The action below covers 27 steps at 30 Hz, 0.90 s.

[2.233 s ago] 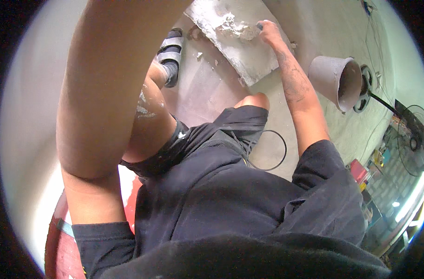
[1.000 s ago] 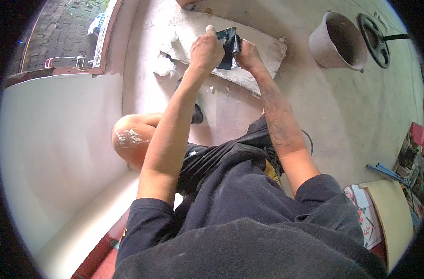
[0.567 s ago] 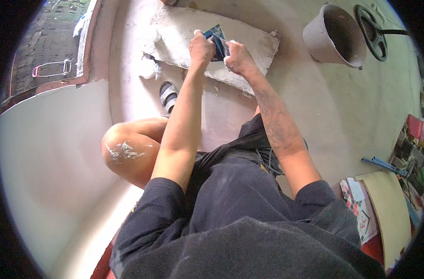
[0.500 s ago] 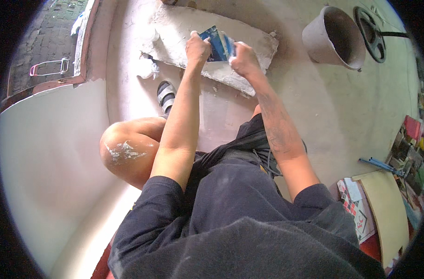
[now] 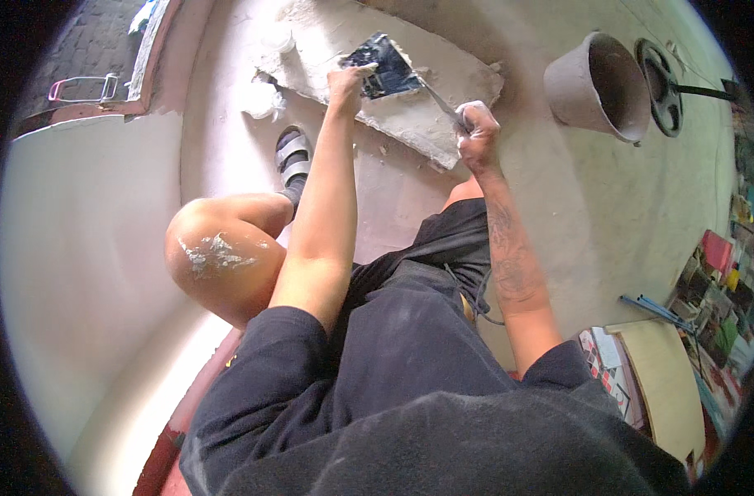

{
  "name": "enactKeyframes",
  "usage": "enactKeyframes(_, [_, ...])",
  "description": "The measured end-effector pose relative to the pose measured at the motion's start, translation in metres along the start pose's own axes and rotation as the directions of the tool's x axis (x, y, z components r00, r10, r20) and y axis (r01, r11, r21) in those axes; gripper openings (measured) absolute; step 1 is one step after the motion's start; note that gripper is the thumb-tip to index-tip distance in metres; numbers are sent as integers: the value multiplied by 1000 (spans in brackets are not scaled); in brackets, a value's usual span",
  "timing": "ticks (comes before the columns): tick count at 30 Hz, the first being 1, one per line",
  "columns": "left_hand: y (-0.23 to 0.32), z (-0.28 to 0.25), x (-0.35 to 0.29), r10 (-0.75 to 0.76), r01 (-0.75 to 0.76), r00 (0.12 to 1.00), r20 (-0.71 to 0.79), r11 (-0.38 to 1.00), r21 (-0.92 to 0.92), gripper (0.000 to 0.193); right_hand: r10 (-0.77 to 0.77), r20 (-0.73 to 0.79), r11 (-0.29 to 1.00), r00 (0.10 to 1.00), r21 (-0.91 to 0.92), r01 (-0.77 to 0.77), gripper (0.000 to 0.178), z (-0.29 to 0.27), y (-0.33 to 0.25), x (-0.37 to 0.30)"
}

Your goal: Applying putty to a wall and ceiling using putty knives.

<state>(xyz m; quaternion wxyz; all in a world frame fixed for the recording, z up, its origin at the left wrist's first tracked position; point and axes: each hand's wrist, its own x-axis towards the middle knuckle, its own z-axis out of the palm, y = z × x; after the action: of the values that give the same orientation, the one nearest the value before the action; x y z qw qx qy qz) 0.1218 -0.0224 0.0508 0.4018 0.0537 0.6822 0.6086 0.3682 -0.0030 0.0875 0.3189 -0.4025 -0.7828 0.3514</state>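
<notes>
Dark square plate point(image 5: 383, 66) clamped in left hand point(image 5: 346, 85); right hand point(image 5: 479, 136) closed on thin scraper point(image 5: 437, 100), blade at plate's edge. White-crusted board point(image 5: 410, 124) below, grey bucket point(image 5: 577, 93) right.

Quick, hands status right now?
Left hand: closed, holding a dark square plate.
Right hand: closed, holding a thin scraper, seen nearly edge-on.

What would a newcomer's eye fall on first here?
Likely the dark, white-smeared plate in the left hand, over the pale slab at upper centre, with a thin tool in the right hand angled toward it. Next, the white splatter on the bent left knee, and the grey bucket at upper right.
</notes>
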Motion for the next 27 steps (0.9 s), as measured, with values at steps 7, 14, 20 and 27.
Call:
enactKeyframes(7, [-11, -12, -24, 384, -319, 913, -136, 882, 347, 47, 491, -74, 759, 868, 525, -385, 14, 11, 54, 23])
enactKeyframes(14, [5, 6, -46, 407, -289, 906, -113, 793, 537, 37, 353, -104, 929, 930, 160, -334, 11, 42, 63, 67])
enactKeyframes(20, [14, 28, -38, 493, -376, 866, -82, 751, 543, 23, 294, -157, 936, 943, -151, -317, 18, 80, 16, 104])
enactKeyframes(27, [-1, 25, -30, 438, -324, 887, -150, 819, 473, 14, 128, -107, 950, 986, -273, -153, 16, 119, -22, 105])
